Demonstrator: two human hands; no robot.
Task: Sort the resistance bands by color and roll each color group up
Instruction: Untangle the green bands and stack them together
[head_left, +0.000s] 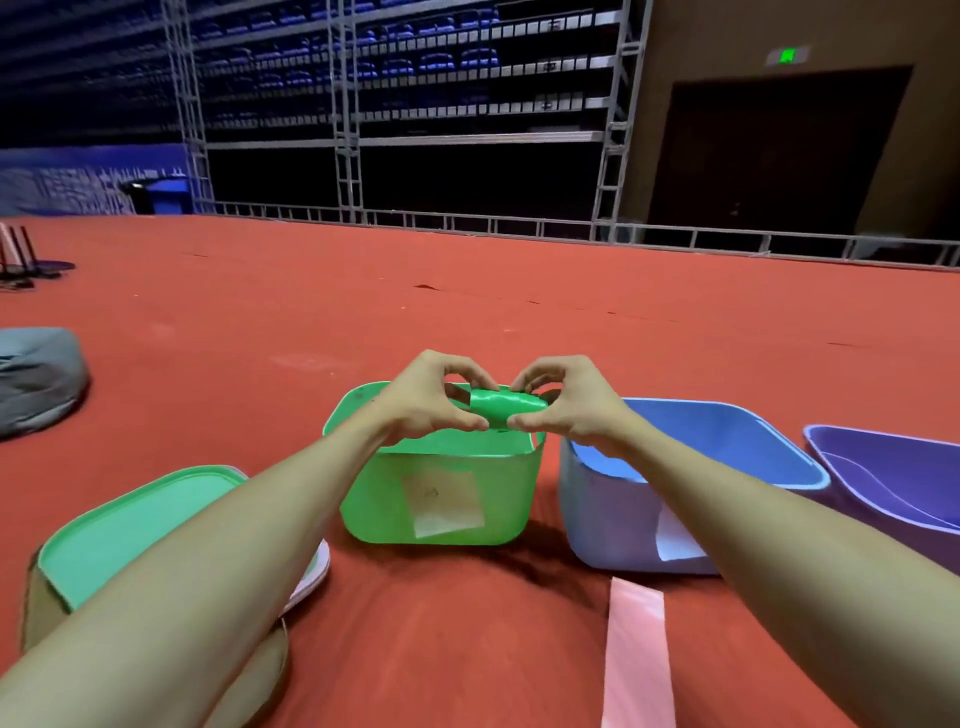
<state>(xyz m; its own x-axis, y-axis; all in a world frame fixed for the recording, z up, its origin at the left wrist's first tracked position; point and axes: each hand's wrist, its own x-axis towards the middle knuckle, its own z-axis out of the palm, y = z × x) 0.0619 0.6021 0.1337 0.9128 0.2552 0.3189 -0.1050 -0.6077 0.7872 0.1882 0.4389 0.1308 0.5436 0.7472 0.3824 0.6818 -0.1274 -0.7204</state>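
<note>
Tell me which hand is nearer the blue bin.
Right. The right hand pinches one end of the green roll at the blue bin's left edge; the left hand pinches the other end, above the green bin, farther off.

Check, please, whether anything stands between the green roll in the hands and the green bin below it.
Nothing visible does: the left hand and right hand pinch the green roll right over the open top of the green bin.
</note>
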